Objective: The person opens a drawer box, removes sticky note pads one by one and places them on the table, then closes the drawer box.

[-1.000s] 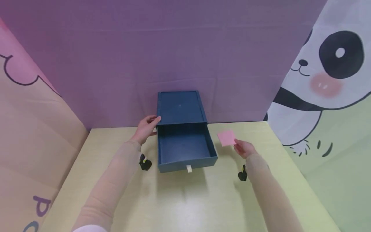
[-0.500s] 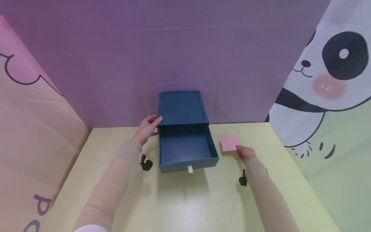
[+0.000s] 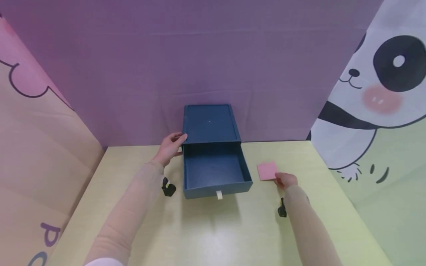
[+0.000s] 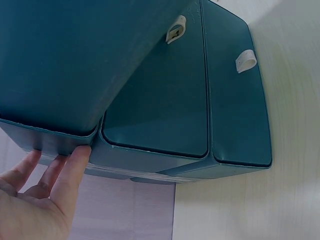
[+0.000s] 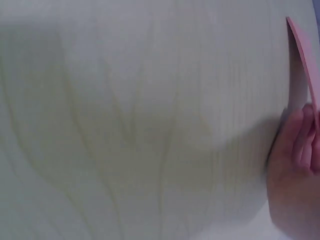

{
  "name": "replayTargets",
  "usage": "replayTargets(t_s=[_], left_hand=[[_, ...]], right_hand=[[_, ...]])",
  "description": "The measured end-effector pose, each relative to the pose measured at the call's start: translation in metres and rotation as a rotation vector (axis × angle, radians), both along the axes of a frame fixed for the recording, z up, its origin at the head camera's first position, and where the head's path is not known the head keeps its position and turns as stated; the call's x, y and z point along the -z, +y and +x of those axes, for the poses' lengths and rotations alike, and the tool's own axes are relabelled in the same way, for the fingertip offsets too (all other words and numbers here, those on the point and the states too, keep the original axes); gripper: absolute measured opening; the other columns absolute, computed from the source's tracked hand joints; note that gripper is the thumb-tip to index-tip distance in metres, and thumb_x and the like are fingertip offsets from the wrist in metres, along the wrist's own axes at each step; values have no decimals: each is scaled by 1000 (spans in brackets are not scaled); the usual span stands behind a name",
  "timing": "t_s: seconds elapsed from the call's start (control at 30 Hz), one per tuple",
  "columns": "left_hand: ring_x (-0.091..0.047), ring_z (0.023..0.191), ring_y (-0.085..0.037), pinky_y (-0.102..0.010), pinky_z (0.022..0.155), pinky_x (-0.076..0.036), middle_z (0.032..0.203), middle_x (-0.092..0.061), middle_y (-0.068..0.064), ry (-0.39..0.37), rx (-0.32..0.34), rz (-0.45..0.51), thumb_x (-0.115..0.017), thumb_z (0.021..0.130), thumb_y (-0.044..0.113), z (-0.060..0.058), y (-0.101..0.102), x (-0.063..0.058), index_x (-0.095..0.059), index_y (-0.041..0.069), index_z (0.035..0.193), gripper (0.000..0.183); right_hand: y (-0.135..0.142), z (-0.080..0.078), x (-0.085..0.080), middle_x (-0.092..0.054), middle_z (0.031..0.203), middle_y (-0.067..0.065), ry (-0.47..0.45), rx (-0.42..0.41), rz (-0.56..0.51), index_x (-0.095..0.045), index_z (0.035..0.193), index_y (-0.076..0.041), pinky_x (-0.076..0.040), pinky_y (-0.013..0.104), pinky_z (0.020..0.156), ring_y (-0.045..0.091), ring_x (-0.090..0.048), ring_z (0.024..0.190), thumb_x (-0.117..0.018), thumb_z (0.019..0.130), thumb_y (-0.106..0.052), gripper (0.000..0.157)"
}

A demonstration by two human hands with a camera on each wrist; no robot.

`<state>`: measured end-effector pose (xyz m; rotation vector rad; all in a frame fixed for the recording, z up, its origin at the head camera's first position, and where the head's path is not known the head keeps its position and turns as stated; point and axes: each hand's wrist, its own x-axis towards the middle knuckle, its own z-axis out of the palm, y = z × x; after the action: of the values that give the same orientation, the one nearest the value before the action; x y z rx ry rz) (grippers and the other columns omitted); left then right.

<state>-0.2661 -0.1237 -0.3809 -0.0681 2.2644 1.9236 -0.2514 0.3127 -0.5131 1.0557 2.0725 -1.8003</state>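
A dark blue drawer cabinet (image 3: 209, 122) stands at the back of the table, its top drawer (image 3: 199, 192) pulled out with nothing visible inside. My left hand (image 3: 169, 147) lies at the cabinet's left side near its front edge. Extended fingertips (image 4: 75, 156) press that side in the left wrist view. To the right of the drawer, my right hand (image 3: 287, 180) pinches a pink sticky note pad (image 3: 267, 171) by its near right corner. The right wrist view catches the pad (image 5: 306, 65) edge-on at the far right, tilted over the tabletop.
Two lower drawers (image 4: 155, 105) with pale pull tabs are pushed in. A purple cloth (image 3: 213, 66) hangs right behind the cabinet. Printed cloths flank the pale wooden table (image 3: 213, 236), one bearing a panda (image 3: 382, 99). Black wrist devices (image 3: 169, 188) hang below both wrists.
My right hand has come nearer to me and slightly right, lower over the table, with the pink pad. The left hand and cabinet stay put; the view has shifted slightly.
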Motion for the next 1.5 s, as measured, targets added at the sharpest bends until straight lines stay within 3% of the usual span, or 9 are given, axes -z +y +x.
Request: replayTargets(t_s=[0.13, 0.23, 0.57, 0.73, 0.87, 1.07, 1.3, 1.5], left_hand=[[-37, 135, -29, -50, 100, -45, 145, -39, -16, -3, 3, 1, -53, 96, 37, 0, 0, 0, -35, 6, 145, 60], [-37, 135, -29, -50, 100, -45, 145, -38, -17, 2, 9, 2, -52, 97, 37, -1, 1, 0, -35, 6, 145, 60], [-37, 135, -31, -50, 100, -45, 144, -38, -18, 18, 15, 6, -54, 96, 38, 0, 3, 1, -35, 4, 145, 63], [-38, 133, -32, -49, 98, -47, 142, -39, -20, 42, -1, -5, -55, 93, 46, 2, 2, -1, -37, 4, 144, 68], [-38, 134, -31, -50, 99, -46, 143, -39, -18, 29, -7, -1, -53, 95, 42, 0, 1, -1, -36, 5, 144, 64], [-37, 135, -30, -50, 99, -45, 144, -38, -17, 11, -5, 4, -52, 96, 38, -2, 0, 2, -35, 6, 145, 60], [-38, 134, -29, -50, 99, -46, 144, -39, -17, 5, -12, 10, -53, 96, 37, -2, 1, 1, -36, 7, 145, 60], [-38, 134, -30, -50, 99, -46, 144, -39, -17, 5, -10, 11, -54, 96, 37, -3, 1, 1, -36, 7, 144, 60]], right_hand=[[-3, 8, 1, -57, 119, 23, -9, -136, 239, -47, 130, 7, -49, 41, 93, 30, -58, 104, -54, 95, -16, 43], [-4, 11, 0, -53, 127, 25, -34, -190, 357, -49, 127, 7, -42, 49, 101, 39, -50, 118, -53, 95, -20, 41], [-8, 15, -2, -55, 119, 27, -40, -275, 479, -51, 120, 8, -44, 51, 97, 40, -52, 110, -53, 94, -19, 38], [-8, 14, -2, -57, 115, 27, -4, -334, 595, -52, 116, 9, -46, 51, 92, 40, -55, 104, -54, 93, -23, 39], [-9, 11, 0, -60, 110, 26, 11, -359, 682, -54, 112, 7, -47, 50, 87, 38, -57, 99, -54, 93, -25, 38], [-9, 10, 0, -59, 109, 27, -1, -373, 707, -53, 112, 7, -48, 50, 85, 39, -56, 99, -53, 92, -23, 36], [-7, 13, -10, -52, 122, 31, 18, -359, 664, -45, 125, 9, -44, 53, 93, 44, -51, 111, -40, 97, -28, 47], [-11, 7, -27, -52, 125, 30, 133, -250, 541, -45, 127, 11, -43, 50, 97, 42, -51, 113, -42, 96, -27, 49]])
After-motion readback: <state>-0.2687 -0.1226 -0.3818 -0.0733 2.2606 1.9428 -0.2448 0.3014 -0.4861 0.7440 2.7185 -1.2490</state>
